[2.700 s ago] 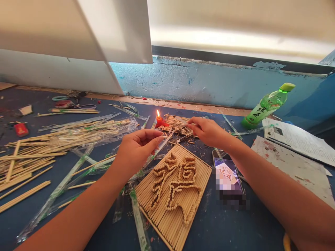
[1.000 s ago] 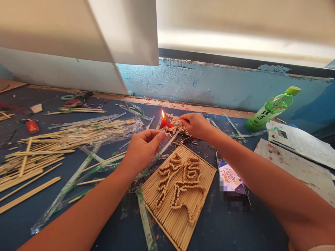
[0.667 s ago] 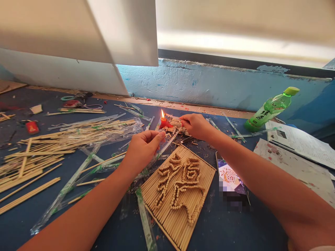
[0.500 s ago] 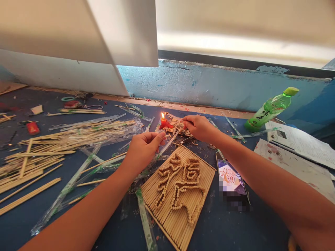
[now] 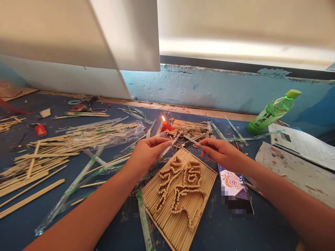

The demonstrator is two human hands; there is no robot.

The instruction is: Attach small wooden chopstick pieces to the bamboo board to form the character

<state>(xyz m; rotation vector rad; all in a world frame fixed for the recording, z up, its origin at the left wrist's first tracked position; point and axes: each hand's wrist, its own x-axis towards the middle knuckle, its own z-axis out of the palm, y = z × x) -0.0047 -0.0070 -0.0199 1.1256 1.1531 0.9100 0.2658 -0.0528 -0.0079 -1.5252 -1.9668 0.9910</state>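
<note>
Before you on the counter (image 5: 264, 232) lies the panel (image 5: 167, 219), a character (image 5: 193, 190) on it. The candle (image 5: 165, 126) stands behind, the stick mat (image 5: 188, 126) just right of it. Your left hand (image 5: 148, 153) is left of the panel's far corner; your right hand (image 5: 221, 151), a strip (image 5: 192, 140) in it, is right. Loose sticks (image 5: 52, 155) spread to your left. The phone (image 5: 232, 181) lies right of the panel, the bottle (image 5: 272, 115) farther right, near the wall (image 5: 209, 83).

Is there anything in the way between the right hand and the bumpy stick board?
Nothing visible blocks it. The right hand, holding a thin pale strip, hangs near the far right edge of the stick board. The phone lies to the board's right, so it looks out of the way. The hand's height is hard to judge.
</note>
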